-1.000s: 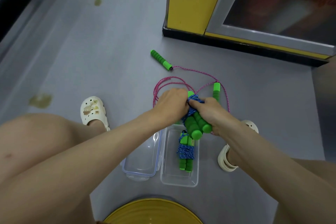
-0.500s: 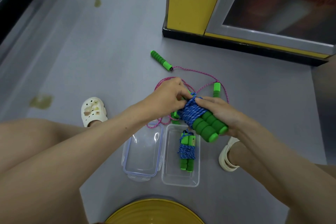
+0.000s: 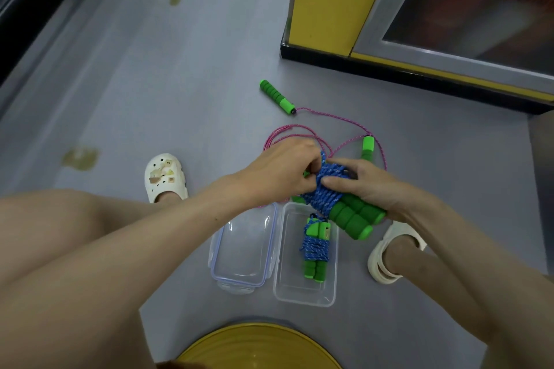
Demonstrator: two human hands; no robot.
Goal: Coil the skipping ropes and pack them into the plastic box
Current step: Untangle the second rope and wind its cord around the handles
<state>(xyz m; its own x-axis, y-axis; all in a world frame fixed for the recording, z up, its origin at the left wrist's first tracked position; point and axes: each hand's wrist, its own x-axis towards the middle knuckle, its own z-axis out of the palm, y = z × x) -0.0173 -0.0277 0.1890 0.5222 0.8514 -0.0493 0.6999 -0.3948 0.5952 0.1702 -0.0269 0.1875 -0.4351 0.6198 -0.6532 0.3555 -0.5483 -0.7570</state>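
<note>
My right hand (image 3: pixel 368 186) grips a blue skipping rope bundle (image 3: pixel 331 193) by its green foam handles (image 3: pixel 355 219), held above the far end of the clear plastic box (image 3: pixel 302 293). My left hand (image 3: pixel 284 172) pinches the blue cord at the bundle's top, where it is wound round the handles. A second coiled blue rope with green handles (image 3: pixel 316 249) lies inside the box. A pink skipping rope (image 3: pixel 335 120) lies loose on the floor beyond my hands, one green handle (image 3: pixel 277 97) at the far left and the other (image 3: pixel 368 147) just behind my right hand.
The box's clear lid (image 3: pixel 244 252) lies on the grey floor left of the box. My feet in white sandals (image 3: pixel 166 177) flank the box. A yellow-and-black cabinet base (image 3: pixel 329 9) stands ahead on the right. A yellow round object (image 3: pixel 257 347) is at the bottom edge.
The bundle has swung from nearly upright to slanted, handle ends towards the lower right. My left hand has moved round the bundle's top with the cord. The head view has barely shifted.
</note>
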